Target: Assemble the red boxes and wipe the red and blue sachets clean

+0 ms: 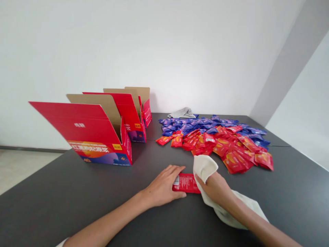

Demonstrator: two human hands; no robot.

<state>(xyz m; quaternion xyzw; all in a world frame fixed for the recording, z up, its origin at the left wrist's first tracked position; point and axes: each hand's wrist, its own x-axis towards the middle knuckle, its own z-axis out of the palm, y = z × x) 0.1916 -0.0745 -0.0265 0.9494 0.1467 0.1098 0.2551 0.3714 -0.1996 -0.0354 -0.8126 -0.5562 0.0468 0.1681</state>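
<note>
One red sachet (186, 183) lay on the desk (77, 206), the left grip (163, 185) closed around its end, the right grip (214, 187) pressing a white cloth (205, 168) onto it; a heap of sachets (218, 140) remained beyond.

Red sachet (186, 183), white towel (205, 168), charcoal table (77, 192), red-and-purple carton (97, 133), blue sachets (195, 122)

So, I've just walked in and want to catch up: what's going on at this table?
A person's left hand holds a red sachet down on the dark table, while the right hand presses a white cloth against its other end. Beyond them lie heaped red sachets and blue sachets, with a grey cloth behind. Open red cartons stand in a row to the left.
</note>
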